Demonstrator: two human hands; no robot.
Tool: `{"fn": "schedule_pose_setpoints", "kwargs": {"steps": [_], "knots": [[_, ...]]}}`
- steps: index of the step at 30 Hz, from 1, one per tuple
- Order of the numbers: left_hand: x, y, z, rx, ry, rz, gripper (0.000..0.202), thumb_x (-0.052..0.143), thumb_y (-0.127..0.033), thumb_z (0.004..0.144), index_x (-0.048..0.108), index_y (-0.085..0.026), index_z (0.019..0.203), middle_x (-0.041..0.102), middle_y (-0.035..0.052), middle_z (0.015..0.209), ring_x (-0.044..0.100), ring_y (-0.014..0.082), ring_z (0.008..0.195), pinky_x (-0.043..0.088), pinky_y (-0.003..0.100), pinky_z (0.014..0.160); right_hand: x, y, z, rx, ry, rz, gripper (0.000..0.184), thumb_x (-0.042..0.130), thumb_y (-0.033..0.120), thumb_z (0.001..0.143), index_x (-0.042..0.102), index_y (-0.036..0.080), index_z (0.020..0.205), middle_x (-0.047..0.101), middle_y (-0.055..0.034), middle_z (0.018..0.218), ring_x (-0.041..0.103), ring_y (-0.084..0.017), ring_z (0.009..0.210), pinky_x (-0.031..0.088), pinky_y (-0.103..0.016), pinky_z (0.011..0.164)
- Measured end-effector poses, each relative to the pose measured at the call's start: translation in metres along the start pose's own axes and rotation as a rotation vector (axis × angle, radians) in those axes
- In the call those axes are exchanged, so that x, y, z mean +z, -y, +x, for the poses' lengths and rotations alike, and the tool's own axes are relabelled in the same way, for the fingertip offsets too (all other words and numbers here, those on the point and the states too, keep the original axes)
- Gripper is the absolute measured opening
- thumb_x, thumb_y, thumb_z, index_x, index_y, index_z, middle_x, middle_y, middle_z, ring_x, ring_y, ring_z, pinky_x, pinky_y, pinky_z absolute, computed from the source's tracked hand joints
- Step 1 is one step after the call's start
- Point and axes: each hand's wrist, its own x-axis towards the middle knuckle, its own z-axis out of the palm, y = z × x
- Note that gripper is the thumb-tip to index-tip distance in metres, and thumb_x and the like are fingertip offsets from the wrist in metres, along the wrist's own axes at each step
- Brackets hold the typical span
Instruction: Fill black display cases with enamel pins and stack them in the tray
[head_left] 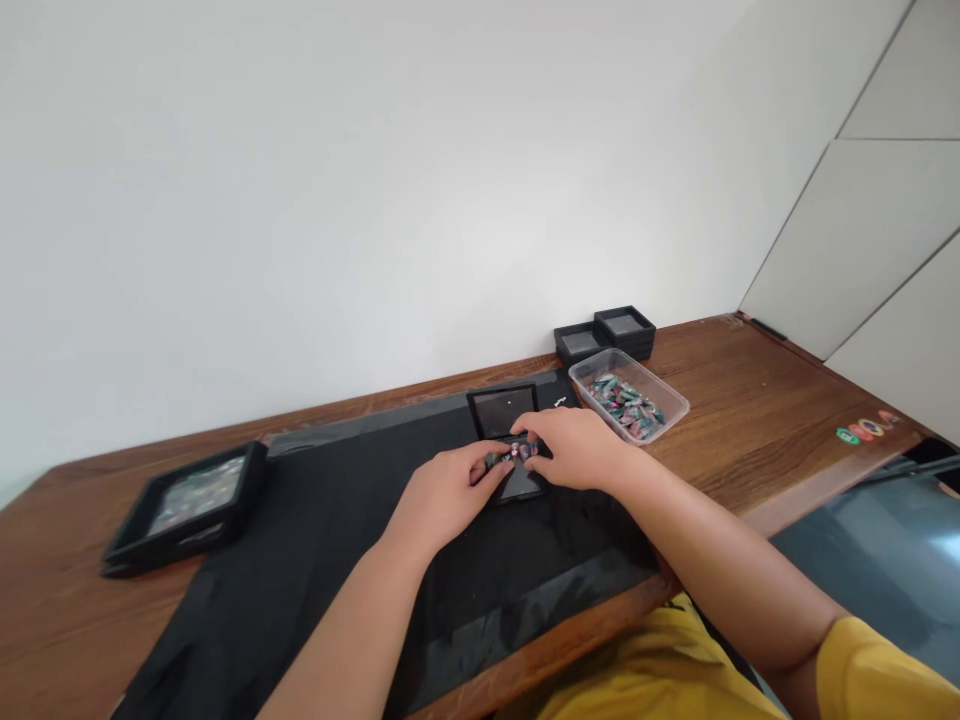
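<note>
An open black case (523, 484) lies on the dark mat, its framed lid (504, 408) tilted up behind it. Small multicoloured pieces (515, 453) sit between my fingertips over the case; their exact kind is too small to tell. From the left side, my left hand (446, 490) pinches at these pieces with thumb and fingers curled in. Opposite it, my right hand (577, 445) arches over the case's right side, thumb and fingertips closing on the same pieces. My fingers hide part of the case's inside.
A clear plastic tub (634, 395) of colourful pointed pieces stands right of my hands. Stacked black cases (626, 345) are behind it, by the wall. Another black case (187, 510) with a see-through window lies at left. The black mat (322, 560) covers the wooden table (739, 400).
</note>
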Motion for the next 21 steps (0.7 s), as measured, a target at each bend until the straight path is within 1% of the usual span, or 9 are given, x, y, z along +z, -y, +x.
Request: {"fn": "schedule_pose_setpoints", "kwargs": {"steps": [5,11,16,21], "knots": [[0.0009,0.0011,0.0012,-0.015,0.008,0.008,0.039,0.046,-0.05,0.093,0.072,-0.031,0.116,0.059,-0.0019,0.065,0.058,0.0187,0.061,0.032,0.028,0.055,-0.0002,0.0006,-0.0002,0.009,0.007,-0.023,0.038,0.066,0.025,0.088,0.062,0.021,0.126,0.074,-0.0058,0.114,0.066,-0.025,0.107,0.046,-0.035,0.087],[0.0014,-0.0015,0.002,-0.037,0.007,0.004,0.031,0.049,-0.047,0.092,0.07,-0.027,0.106,0.056,-0.0028,0.064,0.056,0.018,0.059,0.031,0.028,0.056,0.0009,0.001,-0.0019,0.015,-0.007,-0.053,0.036,0.062,0.025,0.09,0.063,0.021,0.126,0.074,-0.0057,0.114,0.067,-0.026,0.106,0.046,-0.035,0.085],[0.0012,-0.0021,0.0025,-0.036,0.009,-0.006,0.031,0.049,-0.047,0.092,0.069,-0.027,0.105,0.054,-0.0031,0.063,0.055,0.0177,0.059,0.031,0.027,0.055,0.001,0.0017,-0.0019,0.021,-0.012,-0.052,0.035,0.064,0.028,0.09,0.063,0.021,0.124,0.074,-0.0063,0.112,0.067,-0.025,0.106,0.046,-0.034,0.086],[0.0018,-0.0016,0.002,-0.04,-0.006,-0.007,0.031,0.048,-0.047,0.092,0.069,-0.027,0.102,0.052,-0.0037,0.061,0.053,0.017,0.056,0.03,0.027,0.054,0.0004,0.0003,-0.0014,0.037,-0.027,-0.07,0.039,0.063,0.027,0.09,0.061,0.02,0.128,0.073,-0.0076,0.116,0.066,-0.024,0.108,0.047,-0.034,0.088]]}}
